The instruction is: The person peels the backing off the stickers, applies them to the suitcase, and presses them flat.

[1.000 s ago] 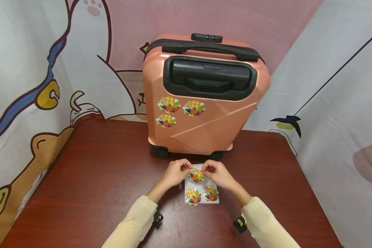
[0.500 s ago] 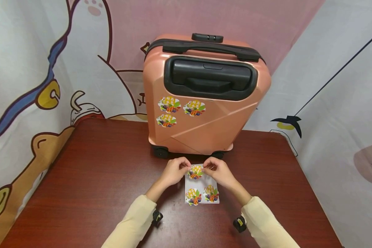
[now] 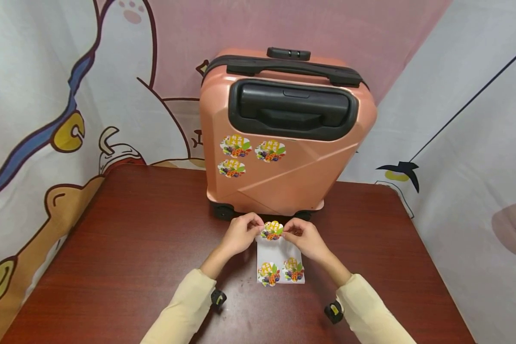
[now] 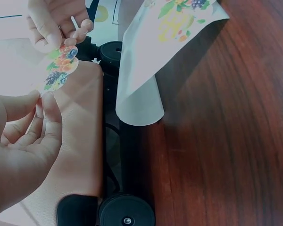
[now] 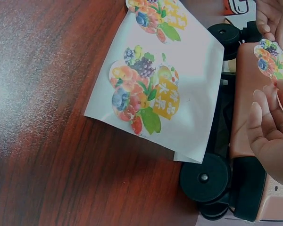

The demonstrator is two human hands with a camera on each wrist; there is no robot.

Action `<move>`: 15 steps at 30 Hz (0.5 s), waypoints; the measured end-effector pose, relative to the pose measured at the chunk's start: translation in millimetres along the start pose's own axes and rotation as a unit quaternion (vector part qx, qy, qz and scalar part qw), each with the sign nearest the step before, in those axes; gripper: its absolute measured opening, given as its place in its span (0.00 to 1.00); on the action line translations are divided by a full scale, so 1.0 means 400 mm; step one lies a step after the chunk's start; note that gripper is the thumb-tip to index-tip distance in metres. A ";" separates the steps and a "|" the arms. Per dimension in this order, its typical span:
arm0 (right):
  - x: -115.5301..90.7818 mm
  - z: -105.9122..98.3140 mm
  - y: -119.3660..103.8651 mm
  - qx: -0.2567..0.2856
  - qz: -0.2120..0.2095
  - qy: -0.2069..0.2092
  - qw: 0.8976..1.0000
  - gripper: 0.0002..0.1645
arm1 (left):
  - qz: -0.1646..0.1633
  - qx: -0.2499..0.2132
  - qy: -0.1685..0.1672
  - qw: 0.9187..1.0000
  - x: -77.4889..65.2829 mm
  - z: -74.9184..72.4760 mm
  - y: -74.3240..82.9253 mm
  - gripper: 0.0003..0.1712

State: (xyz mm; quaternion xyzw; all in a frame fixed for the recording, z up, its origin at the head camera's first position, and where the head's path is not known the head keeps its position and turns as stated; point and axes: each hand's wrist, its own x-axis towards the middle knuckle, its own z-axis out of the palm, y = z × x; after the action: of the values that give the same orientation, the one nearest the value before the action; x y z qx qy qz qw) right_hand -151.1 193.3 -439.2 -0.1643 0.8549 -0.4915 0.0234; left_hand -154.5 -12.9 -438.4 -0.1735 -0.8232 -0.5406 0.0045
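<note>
A fruit sticker is stretched between both hands, above the far end of a white backing sheet. My left hand pinches its left edge between thumb and fingertip; my right hand pinches the right edge. In the left wrist view the held sticker is clear of the sheet, with the suitcase behind it. Two more fruit stickers, one at the left and one at the right, lie on the near part of the sheet. The sheet's far end curls under in the left wrist view.
A pink suitcase stands upright on the brown table, just beyond the hands. Three fruit stickers, one of them a lower-left sticker, are stuck on its upper-left front. Its black wheels rest near the sheet. Printed curtains hang behind.
Both hands have lifted the sticker off the backing sheet and moved it slightly away from me, toward the suitcase. The bare paper beneath is now visible.
</note>
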 end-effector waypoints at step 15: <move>-0.008 -0.011 -0.088 0.024 -0.002 0.048 0.999 0.05 | 0.014 0.000 0.018 1.000 -0.001 -0.014 0.018 0.04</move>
State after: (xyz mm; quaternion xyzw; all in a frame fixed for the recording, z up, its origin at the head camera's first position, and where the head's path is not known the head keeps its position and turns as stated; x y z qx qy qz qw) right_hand -140.0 181.4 -407.4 -0.1412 0.8427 -0.5194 -0.0146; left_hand -153.1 -15.5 -429.6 -0.1750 -0.8205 -0.5435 0.0272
